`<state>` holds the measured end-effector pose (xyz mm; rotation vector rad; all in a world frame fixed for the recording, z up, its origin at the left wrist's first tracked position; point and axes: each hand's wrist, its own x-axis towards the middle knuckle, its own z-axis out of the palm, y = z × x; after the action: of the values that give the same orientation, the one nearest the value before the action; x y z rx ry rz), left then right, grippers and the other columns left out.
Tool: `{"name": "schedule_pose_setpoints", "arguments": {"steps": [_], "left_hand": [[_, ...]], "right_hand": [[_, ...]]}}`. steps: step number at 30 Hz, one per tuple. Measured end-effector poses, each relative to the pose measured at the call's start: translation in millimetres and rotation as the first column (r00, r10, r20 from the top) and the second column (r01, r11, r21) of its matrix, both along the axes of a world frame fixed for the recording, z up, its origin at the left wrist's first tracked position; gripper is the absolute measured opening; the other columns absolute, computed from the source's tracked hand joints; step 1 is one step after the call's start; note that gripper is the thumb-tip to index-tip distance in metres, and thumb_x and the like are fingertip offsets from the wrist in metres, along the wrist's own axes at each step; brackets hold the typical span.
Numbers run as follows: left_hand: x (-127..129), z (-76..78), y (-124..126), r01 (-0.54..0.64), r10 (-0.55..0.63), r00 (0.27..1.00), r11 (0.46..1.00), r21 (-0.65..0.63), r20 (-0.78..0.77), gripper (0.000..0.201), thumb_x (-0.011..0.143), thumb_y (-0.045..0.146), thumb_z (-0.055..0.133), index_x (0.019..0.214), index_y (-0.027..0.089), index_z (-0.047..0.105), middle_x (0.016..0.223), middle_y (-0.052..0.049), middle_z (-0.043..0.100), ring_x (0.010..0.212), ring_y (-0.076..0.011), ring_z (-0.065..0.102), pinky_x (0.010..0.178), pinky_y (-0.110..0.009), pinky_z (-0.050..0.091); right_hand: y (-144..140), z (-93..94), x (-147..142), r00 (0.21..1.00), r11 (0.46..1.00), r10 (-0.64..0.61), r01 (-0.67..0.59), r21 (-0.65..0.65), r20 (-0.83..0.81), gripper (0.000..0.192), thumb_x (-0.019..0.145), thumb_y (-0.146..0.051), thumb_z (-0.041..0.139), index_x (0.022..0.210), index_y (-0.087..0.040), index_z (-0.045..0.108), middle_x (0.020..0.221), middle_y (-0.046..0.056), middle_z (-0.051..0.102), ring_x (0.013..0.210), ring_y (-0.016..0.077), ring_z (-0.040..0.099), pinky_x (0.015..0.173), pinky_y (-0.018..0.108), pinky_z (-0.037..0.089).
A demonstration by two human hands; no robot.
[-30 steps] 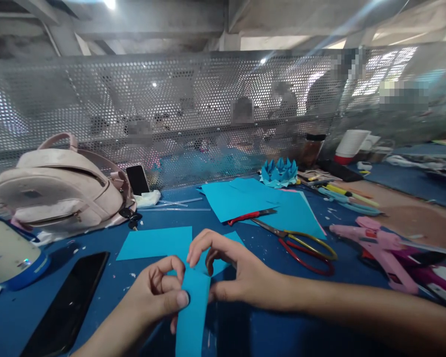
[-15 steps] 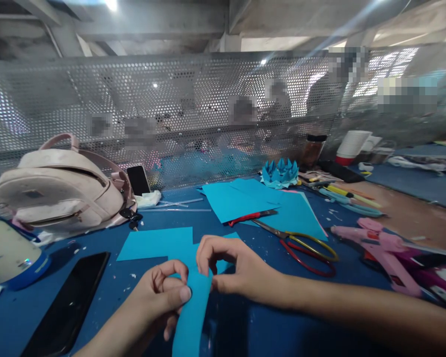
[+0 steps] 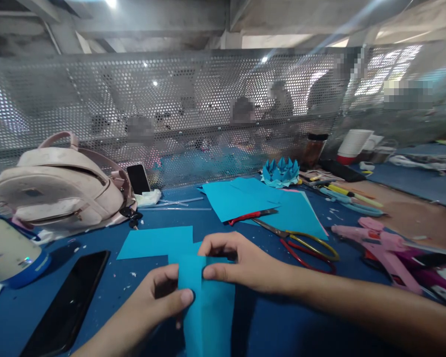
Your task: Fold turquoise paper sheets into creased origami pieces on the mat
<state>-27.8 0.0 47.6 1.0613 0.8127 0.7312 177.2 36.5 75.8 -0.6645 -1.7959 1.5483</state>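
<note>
Left hand pinches the near left edge of a blue paper sheet, thumb on top, fingers curled beneath. Right hand is closed on the sheet's far edge, thumb and forefinger together at the top of a central crease. The sheet sits low in the middle of the view, between the two hands and just above the tabletop. Its long axis runs from the person outward, the far end pointing toward the mesh screen; the near end leaves the picture.

Just behind the hands lies a second blue sheet, flat. Further out, a stack of blue paper with a red-handled cutter on it; scissors lie to its right. A folded blue paper flower stands near the screen.

Left: a black phone and a pink backpack. Right: a pink glue gun.

The tabletop is dark blue, littered with paper scraps. Perforated metal screen across the back; concrete ceiling overhead.
</note>
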Motion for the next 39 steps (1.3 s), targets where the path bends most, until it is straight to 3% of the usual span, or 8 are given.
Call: {"name": "schedule_pose_setpoints", "arguments": {"steps": [4,6,8,12,22,27,34,39], "left_hand": [[-2,-7.1,5,0.100,-0.096,0.993,0.993,-0.068,0.067,0.050,0.072,0.044,0.078,0.111,0.020,0.057,0.063,0.004,0.058,0.032,-0.0012,0.034,0.032,-0.014,0.026],[-3,-18.1,10,0.091,-0.090,0.996,0.993,-0.070,0.013,0.054,0.074,0.044,0.076,0.115,0.022,0.049,0.058,0.007,0.056,0.029,-0.0029,0.037,0.031,-0.014,0.028],[-6,-30.7,17,0.096,-0.097,0.986,0.995,-0.011,-0.137,0.055,0.076,0.045,0.074,0.116,0.023,0.043,0.054,0.008,0.054,0.031,-0.0075,0.044,0.031,-0.015,0.031],[-9,-45.9,25,0.086,-0.017,0.953,0.972,0.217,-0.301,0.034,0.075,0.036,0.073,0.095,0.020,0.051,0.058,0.010,0.046,0.042,-0.0065,0.040,0.041,-0.017,0.032],[-7,-42.0,21,0.088,0.105,0.869,0.929,0.359,-0.484,0.011,0.080,0.028,0.062,0.085,0.018,0.060,0.059,0.008,0.033,0.055,-0.0111,0.032,0.051,-0.023,0.023],[-8,-50.3,22,0.101,0.113,0.850,0.923,0.371,-0.514,0.012,0.082,0.029,0.060,0.085,0.018,0.060,0.061,0.007,0.035,0.056,-0.0120,0.034,0.052,-0.024,0.024],[-8,-57.1,20,0.027,0.196,0.865,0.901,0.433,-0.462,0.011,0.083,0.030,0.058,0.080,0.019,0.058,0.076,0.000,0.053,0.068,-0.0152,0.048,0.058,-0.024,0.033],[-9,-59.4,19,-0.056,0.265,0.885,0.877,0.477,-0.383,0.011,0.084,0.031,0.058,0.080,0.020,0.061,0.079,-0.001,0.060,0.079,-0.0188,0.056,0.072,-0.027,0.041]], "right_hand": [[20,-13.1,4,0.998,0.954,0.059,-0.059,-0.293,-0.009,0.035,0.071,-0.045,0.077,0.082,-0.014,0.064,0.073,-0.002,0.060,0.063,0.0088,0.053,0.060,0.020,0.040],[31,-24.7,6,0.991,0.939,0.113,-0.083,-0.333,0.072,0.037,0.069,-0.046,0.078,0.084,-0.014,0.065,0.073,-0.002,0.061,0.062,0.0082,0.052,0.059,0.019,0.038],[40,-37.0,8,0.968,0.957,0.158,-0.101,-0.273,0.195,0.039,0.067,-0.045,0.080,0.084,-0.012,0.067,0.071,-0.002,0.061,0.062,0.0080,0.051,0.059,0.019,0.036],[42,-55.1,6,0.915,0.965,0.235,-0.179,-0.194,0.329,0.040,0.068,-0.046,0.079,0.088,-0.013,0.070,0.067,-0.003,0.059,0.060,0.0083,0.047,0.057,0.019,0.033],[35,-63.9,0,0.881,0.969,0.212,-0.245,0.025,0.423,0.032,0.075,-0.039,0.074,0.094,-0.014,0.073,0.086,0.002,0.068,0.080,0.0151,0.060,0.071,0.021,0.043],[38,-69.6,-1,0.886,0.973,0.203,-0.230,0.013,0.416,0.027,0.078,-0.035,0.070,0.092,-0.013,0.073,0.087,0.004,0.069,0.080,0.0160,0.061,0.072,0.023,0.044],[34,-74.4,-6,0.944,0.984,0.177,-0.173,-0.040,0.277,0.021,0.083,-0.034,0.063,0.083,-0.014,0.069,0.083,0.002,0.066,0.084,0.0163,0.060,0.081,0.026,0.043],[29,-71.3,-8,0.942,0.985,0.112,-0.064,-0.158,0.316,0.024,0.081,-0.036,0.066,0.091,-0.014,0.064,0.071,-0.001,0.061,0.062,0.0102,0.048,0.060,0.021,0.034]]}}
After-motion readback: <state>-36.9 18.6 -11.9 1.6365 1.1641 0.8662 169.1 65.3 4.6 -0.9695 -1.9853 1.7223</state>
